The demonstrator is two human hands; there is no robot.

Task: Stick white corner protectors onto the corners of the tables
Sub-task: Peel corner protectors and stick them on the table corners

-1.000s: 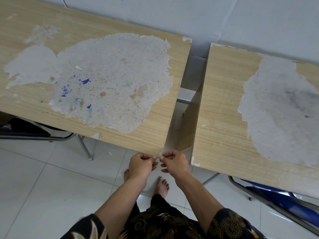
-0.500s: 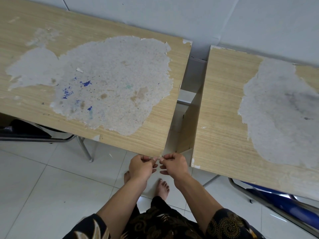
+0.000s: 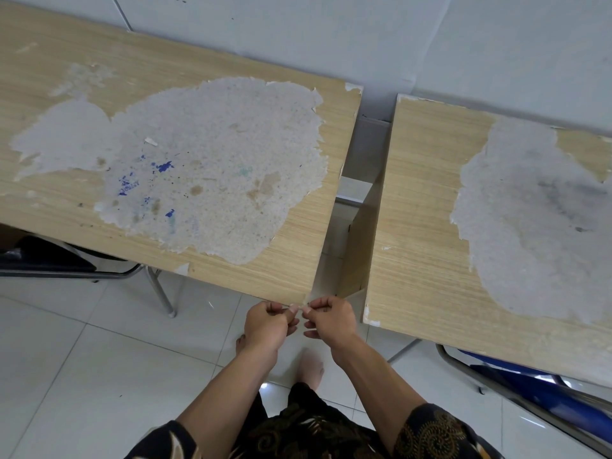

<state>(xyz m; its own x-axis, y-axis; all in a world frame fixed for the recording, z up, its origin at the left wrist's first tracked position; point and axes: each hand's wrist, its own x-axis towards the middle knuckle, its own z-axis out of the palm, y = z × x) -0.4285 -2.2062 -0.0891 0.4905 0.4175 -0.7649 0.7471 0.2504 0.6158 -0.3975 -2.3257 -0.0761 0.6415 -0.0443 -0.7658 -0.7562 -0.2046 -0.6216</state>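
Observation:
Two worn wooden tables stand side by side with a narrow gap between them. The left table [image 3: 291, 260] has a large peeled grey patch; the right table [image 3: 417, 260] has one too. My left hand [image 3: 269, 326] and my right hand [image 3: 328, 321] meet just below the near right corner of the left table [image 3: 306, 301]. Both have curled fingers and pinch something small and pale [image 3: 299, 309] between the fingertips. It is mostly hidden, so I cannot tell its shape.
A white wall runs behind the tables. Metal table legs [image 3: 162, 293] stand on the white tiled floor under the left table. A blue chair [image 3: 543, 392] sits under the right table and a dark chair [image 3: 43, 260] at far left. My bare feet [image 3: 311, 369] are below.
Both hands stay pinched together at the left table's near corner. The view has shifted slightly.

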